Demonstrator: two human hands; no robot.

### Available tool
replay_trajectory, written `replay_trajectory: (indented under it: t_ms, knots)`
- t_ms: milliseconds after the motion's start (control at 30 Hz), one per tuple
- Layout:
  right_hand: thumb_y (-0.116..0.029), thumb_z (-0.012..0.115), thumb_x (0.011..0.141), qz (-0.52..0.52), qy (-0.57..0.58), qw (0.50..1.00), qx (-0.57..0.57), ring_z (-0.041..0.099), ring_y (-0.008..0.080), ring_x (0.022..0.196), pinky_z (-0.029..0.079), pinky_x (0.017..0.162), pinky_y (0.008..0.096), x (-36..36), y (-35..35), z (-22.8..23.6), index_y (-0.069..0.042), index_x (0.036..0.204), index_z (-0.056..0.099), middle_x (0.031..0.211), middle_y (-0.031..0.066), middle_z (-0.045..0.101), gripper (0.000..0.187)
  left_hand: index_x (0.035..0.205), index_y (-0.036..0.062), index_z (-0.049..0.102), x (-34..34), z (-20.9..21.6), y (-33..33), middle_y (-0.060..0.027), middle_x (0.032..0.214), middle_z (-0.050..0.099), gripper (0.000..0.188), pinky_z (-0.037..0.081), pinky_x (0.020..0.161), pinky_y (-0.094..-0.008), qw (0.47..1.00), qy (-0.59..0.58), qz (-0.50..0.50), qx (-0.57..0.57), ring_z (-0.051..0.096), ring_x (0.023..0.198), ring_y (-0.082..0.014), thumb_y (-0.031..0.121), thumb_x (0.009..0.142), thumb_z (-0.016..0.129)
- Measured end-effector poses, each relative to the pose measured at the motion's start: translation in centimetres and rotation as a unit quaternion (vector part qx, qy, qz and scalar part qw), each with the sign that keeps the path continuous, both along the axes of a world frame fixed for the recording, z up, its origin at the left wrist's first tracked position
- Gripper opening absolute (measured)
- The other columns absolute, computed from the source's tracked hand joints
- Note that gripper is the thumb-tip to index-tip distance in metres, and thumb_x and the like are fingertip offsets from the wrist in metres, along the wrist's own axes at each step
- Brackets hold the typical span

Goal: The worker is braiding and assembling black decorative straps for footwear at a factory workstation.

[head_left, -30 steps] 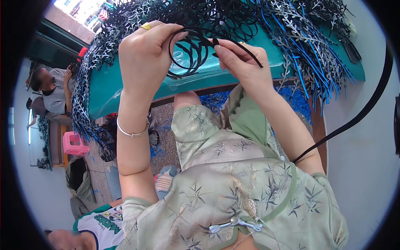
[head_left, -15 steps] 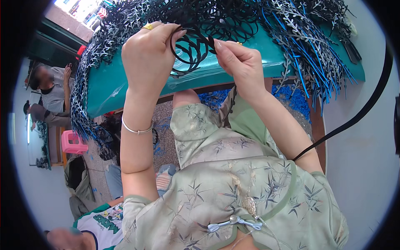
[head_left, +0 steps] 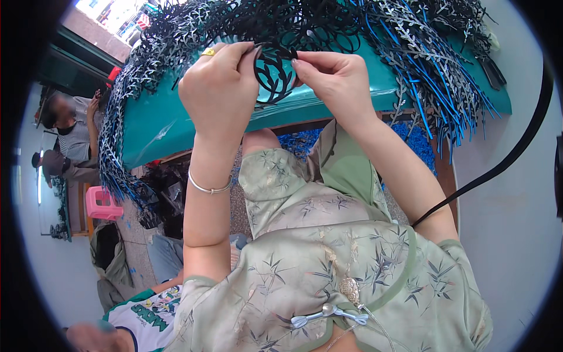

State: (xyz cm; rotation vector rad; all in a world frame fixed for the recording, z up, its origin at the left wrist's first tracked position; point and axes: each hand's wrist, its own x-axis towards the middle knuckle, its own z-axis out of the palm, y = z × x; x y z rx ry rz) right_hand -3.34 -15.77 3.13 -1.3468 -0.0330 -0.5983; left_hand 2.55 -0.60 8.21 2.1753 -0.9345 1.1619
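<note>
In the head view, a black strip with leaf-shaped edges (head_left: 280,71) is curled into a loop above the near edge of the table. My left hand (head_left: 221,88) grips the left side of the loop, its fingertips mostly turned away from view. On the other side, my right hand (head_left: 337,82) pinches the strip between thumb and forefinger. Just beyond my fingers lies a tangle of black rings and loops (head_left: 316,26).
A teal cover (head_left: 170,123) lies over the table. Silver-grey and blue leafy strips (head_left: 419,76) hang over its right end, more (head_left: 117,135) over its left. Blue scraps (head_left: 413,141) litter the floor. A pink stool (head_left: 104,202) and seated people are at left.
Both hands have shifted slightly; the left has moved right and down, closer to the right. The black loop now appears smaller and rounder between them.
</note>
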Motion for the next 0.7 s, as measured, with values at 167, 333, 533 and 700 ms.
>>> replay_trajectory:
  t_ms: [167, 333, 533, 700]
  knots:
    - [-0.011, 0.069, 0.079, -0.013, 0.019, 0.987, -0.161, 0.065, 0.0084, 0.064, 0.050, 0.058, 0.0230, 0.3, -1.6, 0.0, 0.004, 0.095, 0.072, 0.073, 0.0106, 0.071, 0.023, 0.094, 0.0062, 0.071, -0.5, 0.7, 0.7, -0.0105, 0.087, 0.069, 0.028, 0.051, 0.070, -0.0337, 0.984, 0.170, -0.055, 0.022, 0.066, 0.076, -0.0251, 0.023, 0.072, 0.078]
    - [-0.014, 0.068, 0.076, -0.003, 0.012, 0.963, -0.268, 0.065, 0.0118, 0.062, 0.050, 0.057, 0.0251, -0.3, -1.7, 1.4, 0.001, 0.093, 0.073, 0.071, 0.0127, 0.070, 0.024, 0.128, 0.0040, 0.055, 1.9, 2.2, 2.4, -0.0062, 0.117, 0.063, 0.064, 0.047, 0.091, -0.0303, 0.884, 0.339, -0.287, 0.144, 0.060, 0.104, -0.0150, 0.016, 0.071, 0.081]
    - [-0.015, 0.067, 0.075, 0.020, 0.026, 0.956, -0.292, 0.066, 0.0140, 0.062, 0.051, 0.058, 0.0265, -0.4, -1.8, 1.3, 0.001, 0.093, 0.073, 0.072, 0.0133, 0.070, 0.025, 0.107, 0.0005, 0.066, 2.0, 3.1, 1.1, -0.0074, 0.094, 0.068, 0.039, 0.051, 0.077, -0.0295, 0.877, 0.347, -0.243, 0.226, 0.063, 0.086, -0.0101, 0.011, 0.073, 0.079]
    - [-0.017, 0.067, 0.081, 0.062, 0.026, 0.975, -0.212, 0.064, 0.0101, 0.063, 0.050, 0.061, 0.0250, -0.2, -1.7, 0.6, 0.000, 0.097, 0.072, 0.069, 0.0085, 0.069, 0.024, 0.087, 0.0013, 0.071, 1.2, 1.7, 1.0, -0.0107, 0.069, 0.066, 0.018, 0.045, 0.053, -0.0284, 0.951, 0.205, -0.182, 0.141, 0.061, 0.056, -0.0181, 0.014, 0.075, 0.076]
